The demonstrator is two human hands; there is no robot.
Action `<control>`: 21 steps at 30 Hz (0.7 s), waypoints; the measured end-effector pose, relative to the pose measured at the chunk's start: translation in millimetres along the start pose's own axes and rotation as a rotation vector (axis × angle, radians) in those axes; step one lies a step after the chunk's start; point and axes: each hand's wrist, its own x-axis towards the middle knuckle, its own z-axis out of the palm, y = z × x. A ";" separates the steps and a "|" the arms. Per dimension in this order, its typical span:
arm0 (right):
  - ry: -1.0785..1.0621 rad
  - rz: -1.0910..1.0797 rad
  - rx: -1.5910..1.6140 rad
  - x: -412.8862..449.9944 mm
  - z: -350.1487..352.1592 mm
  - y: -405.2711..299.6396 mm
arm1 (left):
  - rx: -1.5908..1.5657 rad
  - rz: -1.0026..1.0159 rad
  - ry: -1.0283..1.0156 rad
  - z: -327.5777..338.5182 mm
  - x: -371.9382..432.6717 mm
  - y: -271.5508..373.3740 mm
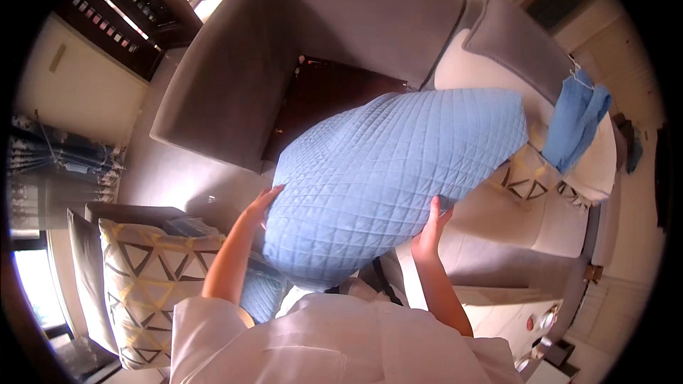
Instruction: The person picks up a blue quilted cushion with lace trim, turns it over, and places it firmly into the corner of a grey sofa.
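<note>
A large blue quilted cover [384, 181], apparently wrapped around a bulky cushion whose inside is hidden, spans the space before my body. My left hand [267, 204] grips its left edge, with the fingertips on the quilting and the rest tucked behind. On its near right side, my right hand [431, 229] holds the lower edge with the thumb up. Beyond the cover stands a grey fabric sofa [368, 10]. One seat of it lacks its cushion, so the dark base panel [341, 82] shows.
A grey pillow [517, 37] and a folded blue cloth [573, 122] lie on the sofa's right part. To my left is a chair with a triangle-patterned pillow [155, 282] and another blue quilted piece [261, 293]. A light-topped table [501, 314] stands at the lower right.
</note>
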 end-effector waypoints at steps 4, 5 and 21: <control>0.080 0.025 -0.139 -19.9 -36.2 37.7 | -0.472 0.092 -0.131 16.8 2.0 -83.8; 0.056 0.027 -0.132 -26.8 -41.4 46.4 | -0.467 0.092 -0.129 9.7 8.8 -103.7; -0.492 -0.669 -1.525 -112.5 6.6 -63.6 | -0.796 -0.116 -0.219 133.6 -15.5 -69.9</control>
